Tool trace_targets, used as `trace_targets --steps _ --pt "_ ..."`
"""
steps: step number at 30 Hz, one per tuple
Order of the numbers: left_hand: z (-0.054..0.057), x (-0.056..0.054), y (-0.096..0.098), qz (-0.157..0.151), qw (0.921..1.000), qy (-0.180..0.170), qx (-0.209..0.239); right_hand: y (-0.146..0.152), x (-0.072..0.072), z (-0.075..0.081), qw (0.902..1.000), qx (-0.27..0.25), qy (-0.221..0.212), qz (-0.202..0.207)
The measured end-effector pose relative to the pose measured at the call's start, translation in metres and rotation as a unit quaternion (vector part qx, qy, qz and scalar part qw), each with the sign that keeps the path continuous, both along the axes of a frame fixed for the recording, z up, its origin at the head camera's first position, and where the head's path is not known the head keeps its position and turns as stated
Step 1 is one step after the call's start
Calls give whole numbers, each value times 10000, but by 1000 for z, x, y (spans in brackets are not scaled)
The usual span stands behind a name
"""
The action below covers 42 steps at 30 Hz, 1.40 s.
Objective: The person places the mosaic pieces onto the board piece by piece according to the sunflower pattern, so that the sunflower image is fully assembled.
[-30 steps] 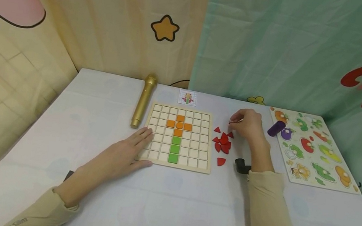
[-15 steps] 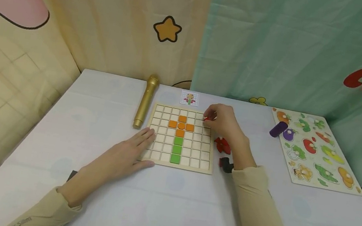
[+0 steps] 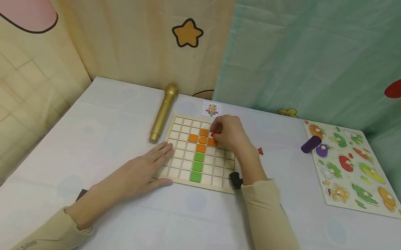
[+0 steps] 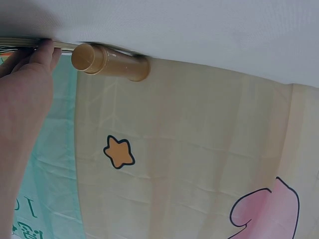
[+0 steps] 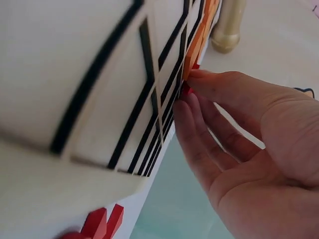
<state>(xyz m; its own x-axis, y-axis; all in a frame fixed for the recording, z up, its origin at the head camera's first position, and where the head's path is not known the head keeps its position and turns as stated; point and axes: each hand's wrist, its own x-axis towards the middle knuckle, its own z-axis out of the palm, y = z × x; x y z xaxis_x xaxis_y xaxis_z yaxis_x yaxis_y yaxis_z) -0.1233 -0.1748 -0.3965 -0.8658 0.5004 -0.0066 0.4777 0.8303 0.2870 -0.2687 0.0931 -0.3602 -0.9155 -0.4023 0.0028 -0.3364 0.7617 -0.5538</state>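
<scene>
A wooden grid board (image 3: 192, 183) lies on the table, with orange tiles (image 3: 203, 132) in a cross and green tiles (image 3: 197, 166) in a column below them. My left hand (image 3: 140, 172) rests flat, fingertips on the board's left edge. Over the board's upper part, my right hand (image 3: 231, 133) pinches a small red tile (image 3: 214, 134) between thumb and fingers, right beside the orange cross. In the right wrist view, that red tile (image 5: 187, 88) is close against the grid, its shape mostly hidden by the fingers. More red tiles (image 5: 95, 223) lie beside the board, mostly behind my right arm.
Left of the board lies a gold microphone (image 3: 163, 113). A small pattern card (image 3: 211, 109) sits behind the board. To the right are a vegetable puzzle board (image 3: 377, 211) and a purple cylinder (image 3: 311, 144) at its left edge. Curtains stand behind the table.
My right hand has moved left from beside the red pile to above the board, carrying the red tile. My left hand has stayed on the board's edge. The head view has shifted slightly.
</scene>
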Motion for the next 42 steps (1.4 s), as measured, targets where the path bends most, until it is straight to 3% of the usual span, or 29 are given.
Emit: trace_targets --steps 26,36,42 --pt "3 1 2 -8 10000 58 -6 9 5 6 9995 -38 121 282" --pt "4 1 2 -5 10000 71 2 53 2 25 9988 -96 -113 -477" --pt "3 1 2 21 10000 25 -51 82 -2 23 9962 180 -531 -670"
